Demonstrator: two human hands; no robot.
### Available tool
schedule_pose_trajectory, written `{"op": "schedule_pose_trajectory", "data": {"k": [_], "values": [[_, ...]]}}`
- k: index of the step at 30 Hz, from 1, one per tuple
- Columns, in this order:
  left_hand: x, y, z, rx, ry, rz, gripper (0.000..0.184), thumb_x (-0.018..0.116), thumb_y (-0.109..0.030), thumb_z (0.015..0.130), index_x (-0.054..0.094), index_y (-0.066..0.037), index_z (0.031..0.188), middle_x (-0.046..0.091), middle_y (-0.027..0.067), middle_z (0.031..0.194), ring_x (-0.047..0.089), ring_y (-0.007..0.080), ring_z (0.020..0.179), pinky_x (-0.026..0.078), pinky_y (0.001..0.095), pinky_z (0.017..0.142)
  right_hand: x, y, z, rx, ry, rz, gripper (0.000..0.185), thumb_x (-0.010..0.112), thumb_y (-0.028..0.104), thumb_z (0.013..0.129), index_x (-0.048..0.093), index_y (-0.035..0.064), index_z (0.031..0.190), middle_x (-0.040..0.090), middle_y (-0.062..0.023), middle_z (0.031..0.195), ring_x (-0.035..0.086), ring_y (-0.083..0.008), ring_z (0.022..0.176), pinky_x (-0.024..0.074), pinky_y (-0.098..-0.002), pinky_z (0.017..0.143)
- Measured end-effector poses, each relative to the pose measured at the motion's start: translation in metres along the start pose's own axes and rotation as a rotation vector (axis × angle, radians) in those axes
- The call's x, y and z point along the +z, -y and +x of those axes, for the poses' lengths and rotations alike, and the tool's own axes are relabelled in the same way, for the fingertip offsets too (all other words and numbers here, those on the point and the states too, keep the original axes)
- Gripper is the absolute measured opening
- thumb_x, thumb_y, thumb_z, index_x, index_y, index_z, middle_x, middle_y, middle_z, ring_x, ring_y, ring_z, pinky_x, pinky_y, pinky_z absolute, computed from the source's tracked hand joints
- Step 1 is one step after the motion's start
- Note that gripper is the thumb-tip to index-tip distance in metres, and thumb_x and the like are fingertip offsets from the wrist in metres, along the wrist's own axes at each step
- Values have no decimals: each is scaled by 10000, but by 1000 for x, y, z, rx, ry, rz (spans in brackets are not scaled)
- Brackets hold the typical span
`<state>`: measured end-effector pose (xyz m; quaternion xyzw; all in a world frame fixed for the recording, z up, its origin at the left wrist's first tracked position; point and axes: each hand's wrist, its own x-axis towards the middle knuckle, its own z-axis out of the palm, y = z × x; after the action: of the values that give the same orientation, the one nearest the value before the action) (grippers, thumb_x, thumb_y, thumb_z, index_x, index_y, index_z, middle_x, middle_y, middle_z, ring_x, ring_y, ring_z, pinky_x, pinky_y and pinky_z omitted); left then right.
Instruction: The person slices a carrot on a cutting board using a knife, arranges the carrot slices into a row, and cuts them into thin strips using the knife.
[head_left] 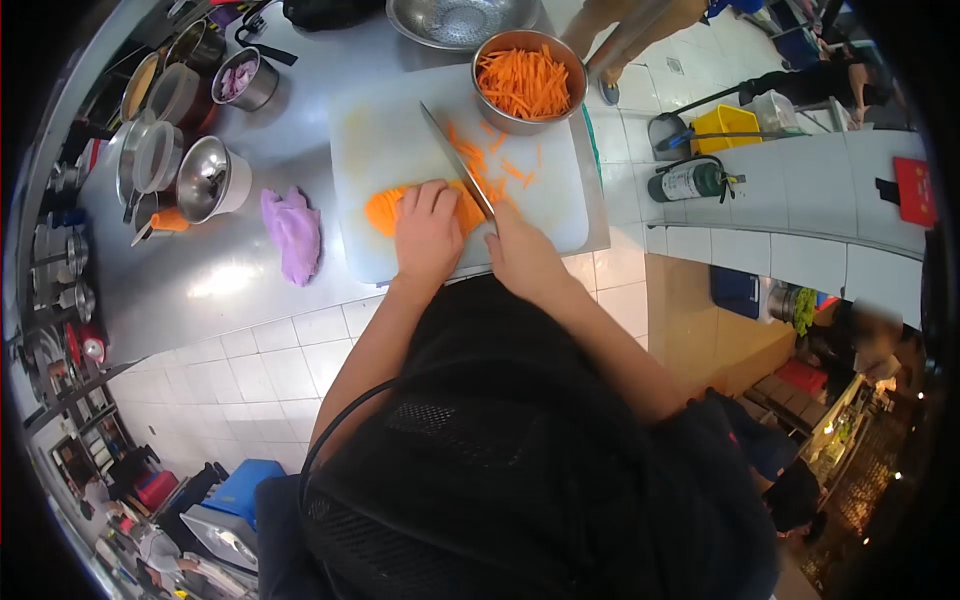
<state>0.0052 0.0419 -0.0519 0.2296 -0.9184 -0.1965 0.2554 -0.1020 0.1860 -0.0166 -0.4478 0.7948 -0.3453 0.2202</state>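
Note:
On the white cutting board, my left hand presses down on a row of sliced carrot, its fingers curled together over the slices. My right hand is wrapped round the handle of a large knife. The blade points away from me and lies close beside the right end of the carrot slices, near my left fingertips. Cut carrot strips are scattered to the right of the blade. A metal bowl full of carrot strips stands at the board's far right corner.
A purple cloth lies left of the board on the steel table. Farther left are bowls and containers, and a pot of chopped onion. A metal colander sits beyond the board. Other people are around the room.

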Motion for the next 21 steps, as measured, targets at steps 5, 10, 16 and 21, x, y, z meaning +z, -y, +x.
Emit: {"op": "schedule_pose_trajectory", "data": {"k": [5, 10, 16, 21], "values": [[-5, 10, -12, 75, 63, 54, 261, 651, -109, 901, 684, -148, 1157, 647, 26, 1197, 575, 275, 1156, 422, 452, 1011, -36, 3, -35, 245, 198, -108, 309, 571, 122, 1024, 469, -18, 1280, 692, -326, 1010, 661, -549, 923, 512, -625, 815], [2, 8, -8, 54, 49, 129, 246, 656, -137, 910, 686, -173, 1151, 653, -4, 1198, 579, 252, 1155, 407, 460, 1012, -51, 40, -22, 112, 188, -196, 300, 566, 110, 1020, 466, -22, 1270, 683, -311, 937, 683, -515, 859, 536, -614, 766], [8, 9, -6, 41, 54, 162, 245, 671, -167, 901, 686, -182, 1145, 653, -14, 1187, 577, 247, 1146, 397, 461, 1009, -61, 75, -55, 150, 319, -347, 266, 546, 107, 1019, 472, -24, 1239, 681, -281, 889, 692, -489, 793, 557, -594, 733], [8, 11, -5, 50, 66, 206, 242, 680, -174, 888, 678, -180, 1130, 646, -15, 1150, 570, 249, 1138, 398, 458, 994, 3, -1, -10, 63, 147, -288, 259, 553, 134, 1030, 476, -16, 1226, 688, -282, 875, 692, -493, 794, 554, -599, 732]]}}
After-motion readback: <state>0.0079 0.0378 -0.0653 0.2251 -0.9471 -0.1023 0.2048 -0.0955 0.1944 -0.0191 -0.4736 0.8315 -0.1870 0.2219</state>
